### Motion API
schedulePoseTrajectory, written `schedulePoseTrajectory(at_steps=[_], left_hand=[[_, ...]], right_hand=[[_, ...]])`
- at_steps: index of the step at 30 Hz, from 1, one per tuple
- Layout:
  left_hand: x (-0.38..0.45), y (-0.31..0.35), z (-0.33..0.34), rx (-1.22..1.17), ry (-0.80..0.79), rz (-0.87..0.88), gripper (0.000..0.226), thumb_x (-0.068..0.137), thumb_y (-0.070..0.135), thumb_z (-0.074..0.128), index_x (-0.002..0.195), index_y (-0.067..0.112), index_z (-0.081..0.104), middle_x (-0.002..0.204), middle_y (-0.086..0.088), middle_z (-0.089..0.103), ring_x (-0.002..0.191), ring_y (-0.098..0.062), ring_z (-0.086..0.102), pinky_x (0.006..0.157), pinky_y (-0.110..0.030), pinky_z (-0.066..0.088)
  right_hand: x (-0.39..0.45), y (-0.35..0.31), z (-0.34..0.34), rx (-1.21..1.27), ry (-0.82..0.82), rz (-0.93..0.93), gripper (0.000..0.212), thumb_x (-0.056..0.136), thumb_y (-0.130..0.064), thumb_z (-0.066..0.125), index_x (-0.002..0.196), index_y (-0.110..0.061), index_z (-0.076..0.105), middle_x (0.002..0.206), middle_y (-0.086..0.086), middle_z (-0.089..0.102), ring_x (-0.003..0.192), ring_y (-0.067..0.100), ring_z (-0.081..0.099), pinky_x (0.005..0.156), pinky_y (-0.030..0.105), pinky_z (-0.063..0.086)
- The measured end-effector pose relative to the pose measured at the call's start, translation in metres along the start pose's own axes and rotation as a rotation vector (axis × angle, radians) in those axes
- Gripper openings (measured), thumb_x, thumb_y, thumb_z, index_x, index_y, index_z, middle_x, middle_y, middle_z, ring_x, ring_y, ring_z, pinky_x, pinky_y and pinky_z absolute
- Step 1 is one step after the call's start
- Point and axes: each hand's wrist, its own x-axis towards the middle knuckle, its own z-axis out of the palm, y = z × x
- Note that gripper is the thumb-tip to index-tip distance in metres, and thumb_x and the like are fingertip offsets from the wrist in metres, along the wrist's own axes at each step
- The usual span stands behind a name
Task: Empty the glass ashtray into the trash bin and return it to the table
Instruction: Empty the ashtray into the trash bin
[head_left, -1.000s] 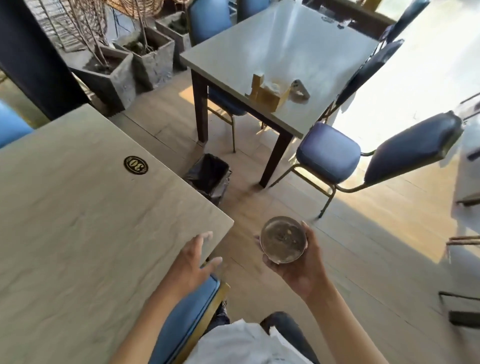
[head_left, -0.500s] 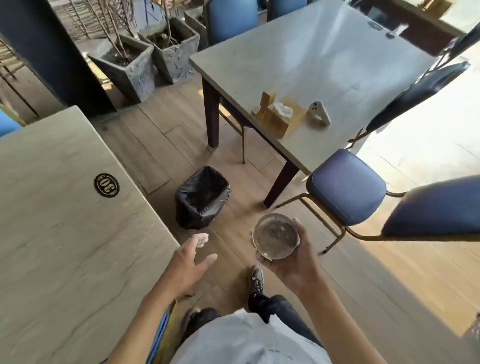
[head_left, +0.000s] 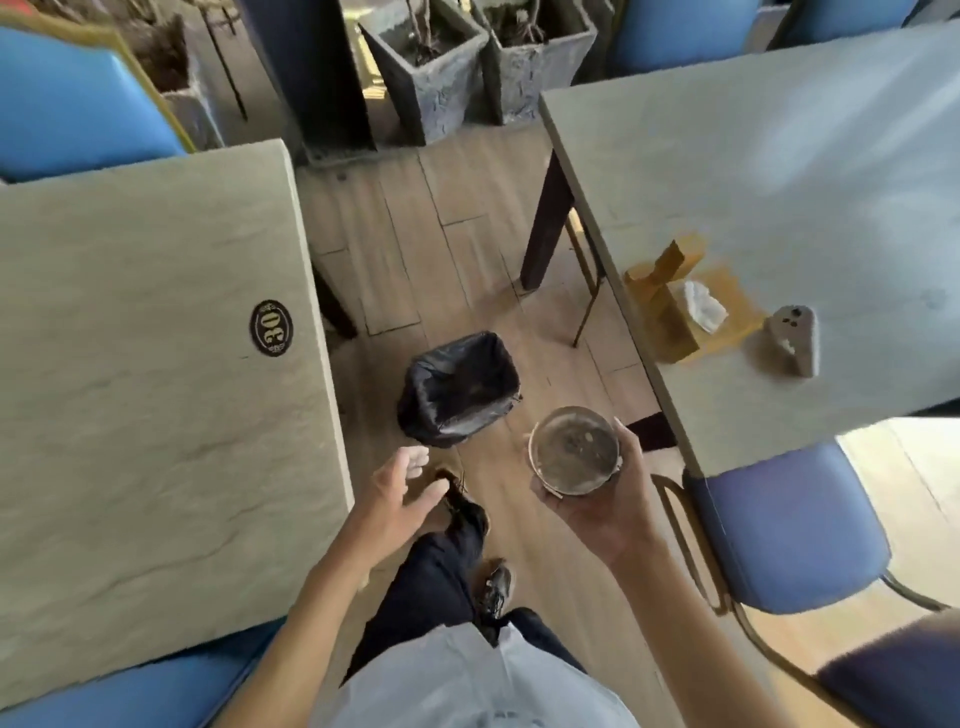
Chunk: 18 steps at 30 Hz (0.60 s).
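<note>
The round glass ashtray (head_left: 574, 449) holds grey ash and sits upright in my right hand (head_left: 605, 506), which cups it from below. A small bin lined with a black bag (head_left: 460, 387) stands on the wooden floor just ahead and to the left of the ashtray. My left hand (head_left: 397, 491) hangs open with fingers spread, between the bin and the edge of the stone-look table marked 30 (head_left: 156, 374) on my left.
A second table (head_left: 753, 156) on the right carries a wooden tissue holder (head_left: 670, 306) and a grey wedge-shaped object (head_left: 792, 340). Blue chairs (head_left: 784, 530) stand at the right and at the table on the left. Stone planters (head_left: 431, 73) and a dark pillar stand beyond the aisle.
I have stepped forward into the aisle between the tables, so the bin lies much closer. My left hand has left the table edge. The ashtray stays upright in my right hand.
</note>
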Motion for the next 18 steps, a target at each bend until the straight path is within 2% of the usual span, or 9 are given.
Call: schedulePoseTrajectory(at_steps=[2,4,7,10,13,16,18], left_hand=[[0.025,-0.003,-0.007,-0.027,0.028,-0.042,0.046,0.094,0.029,0.068,0.134,0.013,0.052,0.138,-0.002,0.059,0.122,-0.011,0.058,0.095,-0.022,0.045],[0.050,-0.007,-0.013,-0.034,0.024,-0.090,0.048,0.095,0.031,0.067,0.136,0.012,0.050,0.139,-0.003,0.059,0.124,-0.013,0.058,0.098,-0.025,0.046],[0.087,-0.013,-0.021,-0.043,0.000,-0.168,0.052,0.095,0.033,0.067,0.139,0.012,0.048,0.140,-0.005,0.057,0.125,-0.016,0.058,0.105,-0.033,0.048],[0.127,-0.025,-0.026,-0.013,-0.021,-0.237,0.054,0.095,0.034,0.066,0.140,0.011,0.047,0.141,-0.008,0.058,0.124,-0.019,0.060,0.104,-0.037,0.050],[0.166,-0.037,-0.027,0.003,-0.052,-0.311,0.054,0.095,0.034,0.065,0.140,0.010,0.047,0.141,-0.010,0.058,0.123,-0.021,0.062,0.100,-0.033,0.051],[0.203,-0.050,-0.024,-0.035,-0.079,-0.420,0.052,0.095,0.033,0.065,0.138,0.009,0.048,0.140,-0.009,0.060,0.122,-0.022,0.063,0.096,-0.029,0.047],[0.229,-0.063,-0.017,-0.059,-0.089,-0.480,0.051,0.095,0.033,0.064,0.138,0.010,0.048,0.139,-0.008,0.061,0.121,-0.023,0.063,0.100,-0.034,0.048]], right_hand=[[0.025,-0.013,0.019,-0.037,0.008,0.002,0.057,0.090,-0.057,0.062,0.126,-0.013,0.068,0.141,0.019,0.061,0.133,0.038,0.052,0.098,0.048,0.042],[0.048,-0.025,0.037,-0.053,-0.013,0.035,0.052,0.091,-0.057,0.059,0.121,-0.015,0.068,0.134,0.017,0.063,0.129,0.036,0.053,0.099,0.049,0.040],[0.084,-0.042,0.063,-0.078,0.006,0.061,0.050,0.092,-0.056,0.059,0.118,-0.015,0.069,0.128,0.015,0.065,0.122,0.034,0.053,0.091,0.045,0.044],[0.122,-0.057,0.086,-0.122,0.025,0.063,0.046,0.094,-0.056,0.056,0.108,-0.016,0.075,0.117,0.013,0.072,0.115,0.032,0.059,0.086,0.043,0.047],[0.161,-0.072,0.097,-0.117,0.079,0.095,0.051,0.092,-0.058,0.058,0.116,-0.016,0.072,0.117,0.015,0.073,0.115,0.032,0.062,0.088,0.042,0.049],[0.204,-0.083,0.102,-0.142,0.144,0.124,0.066,0.086,-0.059,0.065,0.133,-0.014,0.067,0.134,0.018,0.068,0.130,0.033,0.060,0.106,0.043,0.044],[0.236,-0.087,0.102,-0.191,0.161,0.144,0.073,0.083,-0.061,0.067,0.138,-0.014,0.064,0.141,0.018,0.064,0.134,0.033,0.058,0.107,0.044,0.043]])
